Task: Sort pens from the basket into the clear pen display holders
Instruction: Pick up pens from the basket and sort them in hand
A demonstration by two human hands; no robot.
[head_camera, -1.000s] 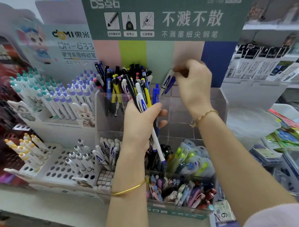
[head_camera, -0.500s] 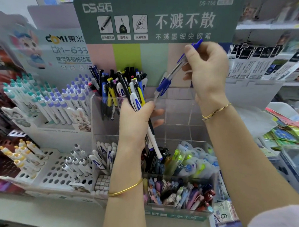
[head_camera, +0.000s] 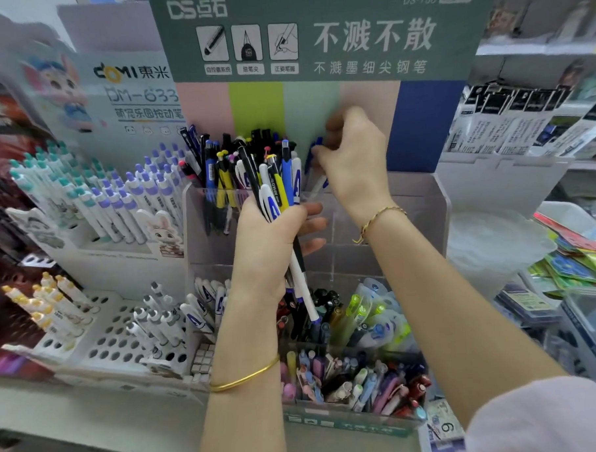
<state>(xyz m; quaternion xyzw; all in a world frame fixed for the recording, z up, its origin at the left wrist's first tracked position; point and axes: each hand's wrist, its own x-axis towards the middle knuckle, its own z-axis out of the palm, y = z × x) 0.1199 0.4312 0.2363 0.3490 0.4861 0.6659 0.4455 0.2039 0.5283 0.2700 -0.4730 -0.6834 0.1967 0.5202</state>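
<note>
My left hand (head_camera: 270, 240) grips a bunch of pens (head_camera: 278, 189), white, blue, yellow and black, upright in front of the clear tiered display holder (head_camera: 425, 199). My right hand (head_camera: 355, 165) pinches a white and blue pen (head_camera: 316, 177) and holds it tip down at the rim of the holder's top row, right of the pens standing there (head_camera: 219, 167). Lower compartments hold white pens (head_camera: 207, 301), dark pens (head_camera: 320, 310) and green-capped pens (head_camera: 372, 311). The front compartment (head_camera: 351, 380) is full of pastel pens. No basket shows.
A white rack of purple and teal capped pens (head_camera: 111, 199) stands at the left, above a perforated tray (head_camera: 117, 336) with a few pens. A green sign (head_camera: 315, 33) rises behind the holder. Packaged goods (head_camera: 524, 127) and coloured packets (head_camera: 578, 258) crowd the right.
My right hand has come down from in front of the green sign with the white and blue pen, bringing it to the holder's top row. My left hand has kept its bunch.
</note>
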